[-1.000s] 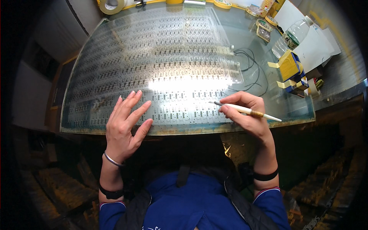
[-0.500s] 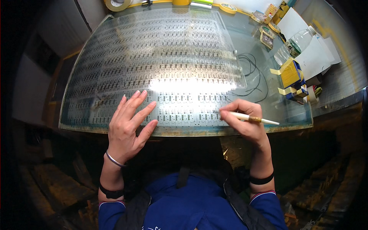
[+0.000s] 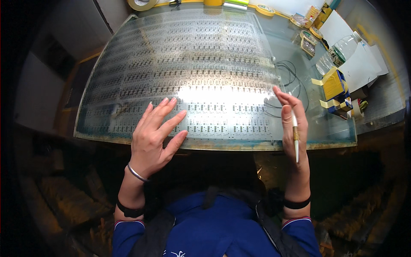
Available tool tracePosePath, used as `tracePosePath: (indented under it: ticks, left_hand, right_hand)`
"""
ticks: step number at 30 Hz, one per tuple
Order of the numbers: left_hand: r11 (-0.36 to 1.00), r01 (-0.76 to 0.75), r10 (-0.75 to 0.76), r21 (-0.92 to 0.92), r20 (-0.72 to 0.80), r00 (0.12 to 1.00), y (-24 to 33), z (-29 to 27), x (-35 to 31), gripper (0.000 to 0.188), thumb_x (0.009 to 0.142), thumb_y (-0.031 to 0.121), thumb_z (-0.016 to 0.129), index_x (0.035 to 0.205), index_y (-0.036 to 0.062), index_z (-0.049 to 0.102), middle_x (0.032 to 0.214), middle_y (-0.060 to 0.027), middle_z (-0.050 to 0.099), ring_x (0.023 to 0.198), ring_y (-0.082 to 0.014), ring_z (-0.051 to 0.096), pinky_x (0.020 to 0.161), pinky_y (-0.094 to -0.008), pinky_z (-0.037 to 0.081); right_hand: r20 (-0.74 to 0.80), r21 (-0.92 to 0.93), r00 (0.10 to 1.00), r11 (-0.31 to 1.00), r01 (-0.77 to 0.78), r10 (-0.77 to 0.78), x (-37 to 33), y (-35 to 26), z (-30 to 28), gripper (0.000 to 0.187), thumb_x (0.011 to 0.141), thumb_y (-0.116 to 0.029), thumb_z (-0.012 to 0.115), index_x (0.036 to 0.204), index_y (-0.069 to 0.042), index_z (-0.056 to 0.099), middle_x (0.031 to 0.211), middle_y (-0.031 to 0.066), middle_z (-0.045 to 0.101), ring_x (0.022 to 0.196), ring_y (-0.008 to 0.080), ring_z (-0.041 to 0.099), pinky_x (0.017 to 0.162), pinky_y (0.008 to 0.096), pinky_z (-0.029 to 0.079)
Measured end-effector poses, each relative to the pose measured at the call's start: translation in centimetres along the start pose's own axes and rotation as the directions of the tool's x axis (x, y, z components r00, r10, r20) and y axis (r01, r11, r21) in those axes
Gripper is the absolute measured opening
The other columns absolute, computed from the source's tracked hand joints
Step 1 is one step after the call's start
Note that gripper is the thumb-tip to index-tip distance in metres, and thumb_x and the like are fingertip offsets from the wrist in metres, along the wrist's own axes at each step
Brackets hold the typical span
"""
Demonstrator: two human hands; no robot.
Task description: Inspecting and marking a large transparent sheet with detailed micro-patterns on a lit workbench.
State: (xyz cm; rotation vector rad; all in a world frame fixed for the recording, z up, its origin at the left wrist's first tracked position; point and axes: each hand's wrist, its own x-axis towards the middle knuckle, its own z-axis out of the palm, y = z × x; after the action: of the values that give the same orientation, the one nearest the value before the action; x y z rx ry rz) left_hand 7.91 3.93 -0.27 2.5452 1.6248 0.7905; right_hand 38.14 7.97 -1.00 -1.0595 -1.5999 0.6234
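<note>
A large translucent film sheet (image 3: pixel 205 70) with rows of small dark circuit patterns lies over the glass tabletop (image 3: pixel 287 43). My left hand (image 3: pixel 156 135) rests on the sheet near its front edge, fingers spread and nothing in them. At the sheet's right edge, my right hand (image 3: pixel 295 120) is turned on its side with the fingers fairly straight. A slim white pen-like tool (image 3: pixel 296 139) with a gold band lies held against its palm, the tapered end pointing down toward the wrist. Its other tip is partly hidden by the fingers.
Bright glare falls on the sheet's middle. Thin black cable (image 3: pixel 295 77) coils beside it. To the right stand a clear plastic bottle (image 3: pixel 342 49), a tape dispenser (image 3: pixel 336 85) with yellow tape, and white paper (image 3: pixel 359 64). Tape rolls (image 3: pixel 265 10) lie along the back edge.
My right hand has lifted off the sheet's front and moved right, and the tool has swung from sideways to upright along the palm. My left hand keeps its place on the sheet; the view shifted slightly.
</note>
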Motion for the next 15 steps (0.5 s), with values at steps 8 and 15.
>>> tracePosePath:
  ticks: [8,15]
  left_hand:
    - [1.0,0.006,-0.006,0.002,-0.012,1.0,0.1,-0.5,-0.3,0.036,0.087,0.027,0.062,0.12,0.012,0.063,0.134,-0.0127,0.053,0.127,-0.0306,0.047,0.108,-0.0485,0.031]
    - [1.0,-0.017,0.017,0.02,-0.014,1.0,0.5,-1.0,-0.2,0.036,0.088,0.028,0.062,0.12,0.0109,0.062,0.133,-0.013,0.053,0.127,-0.0307,0.047,0.108,-0.0475,0.031]
  right_hand:
    - [0.516,0.135,0.849,0.969,-0.206,0.109,-0.2,-2.5,-1.2,0.019,0.097,-0.013,0.051,0.095,0.003,0.06,0.084,0.0164,0.068,0.076,0.0234,0.07,0.073,0.0343,0.055]
    - [0.16,0.56,0.979,0.804,-0.197,0.129,-0.9,-0.8,-2.1,0.032,0.101,-0.025,0.041,0.089,0.002,0.054,0.045,0.0033,0.046,0.033,0.0075,0.038,0.037,0.021,0.037]
